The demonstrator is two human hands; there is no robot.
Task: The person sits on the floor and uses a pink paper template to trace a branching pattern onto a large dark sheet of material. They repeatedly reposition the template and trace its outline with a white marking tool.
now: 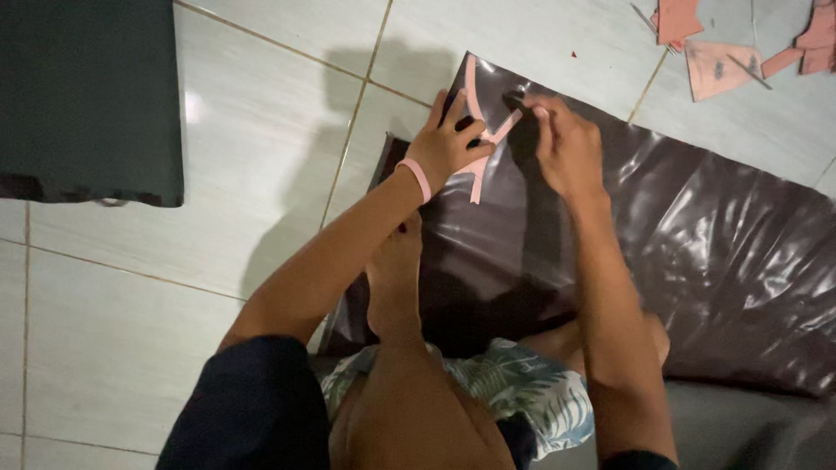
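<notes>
A large sheet of glossy dark brown material [697, 235] lies spread on the tiled floor. Near its far left corner lies a thin pink paper cut-out [475, 96] with several narrow strips. My left hand [446, 148], with a pink band on the wrist, presses flat on the cut-out and the sheet. My right hand [566, 144] is beside it, fingertips pinched on a small dark object at the tip of one pink strip; what the object is I cannot tell. My foot [396, 278] rests on the sheet's near left part.
Pink paper scraps [723, 65] lie on the tiles at the far right, beyond the sheet. A dark rectangular mat or board [87, 96] covers the floor at the far left. Pale tiles [244, 174] lie between it and the sheet.
</notes>
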